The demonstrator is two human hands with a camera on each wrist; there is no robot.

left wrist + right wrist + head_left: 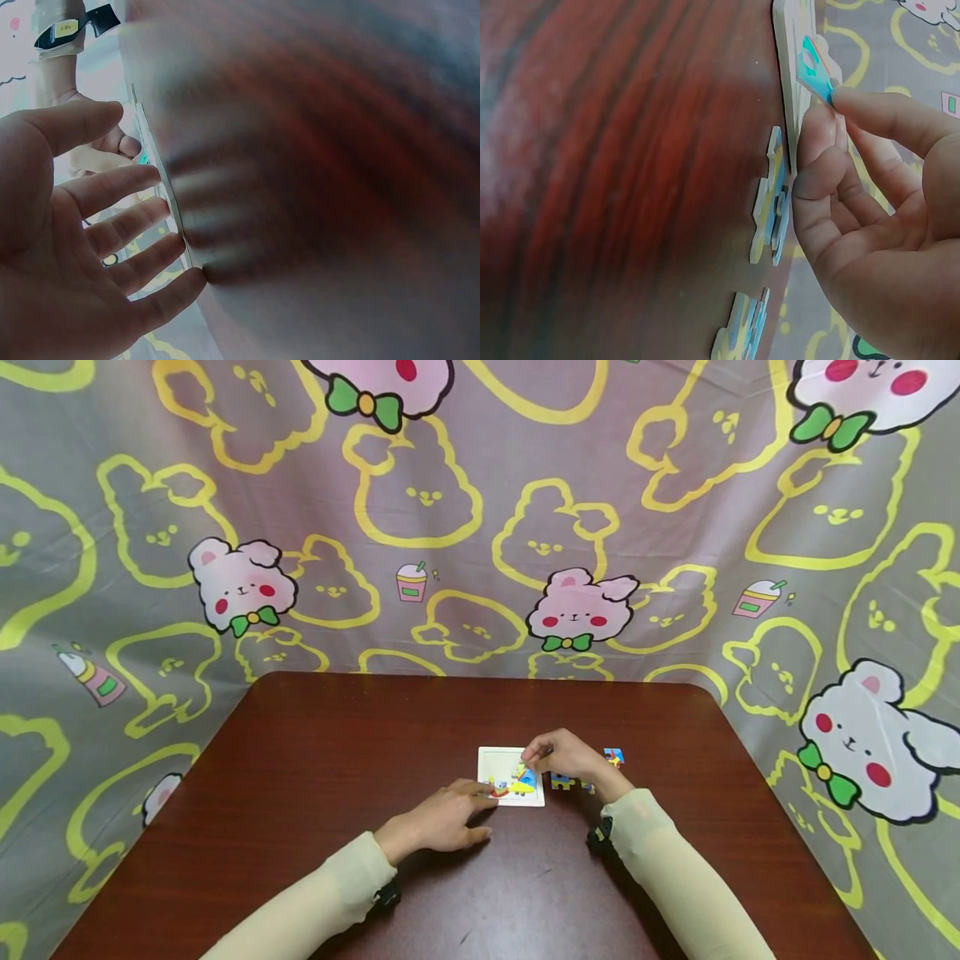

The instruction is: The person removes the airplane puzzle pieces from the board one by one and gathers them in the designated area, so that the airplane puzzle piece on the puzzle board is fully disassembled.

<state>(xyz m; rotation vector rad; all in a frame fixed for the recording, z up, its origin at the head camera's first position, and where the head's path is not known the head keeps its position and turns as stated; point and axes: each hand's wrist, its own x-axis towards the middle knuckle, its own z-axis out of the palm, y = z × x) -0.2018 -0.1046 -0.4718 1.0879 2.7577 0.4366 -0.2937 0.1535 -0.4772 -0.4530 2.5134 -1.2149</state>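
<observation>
A white square puzzle tray (491, 762) lies on the table, with colourful jigsaw pieces (522, 784) fitted in its lower part. My left hand (447, 817) is at the tray's left edge, fingers spread and fairly straight; in the left wrist view its fingertips (174, 210) touch the tray's rim. Over the tray's right side, my right hand (568, 757) pinches a puzzle piece (815, 69) between thumb and index finger. That piece looks blue and teal and is held tilted above the tray.
Loose puzzle pieces (562, 782) lie right of the tray, partly hidden under my right wrist; another piece (614, 756) sits farther right. The dark brown table (360, 743) ends at a patterned curtain (465, 552) behind and at both sides.
</observation>
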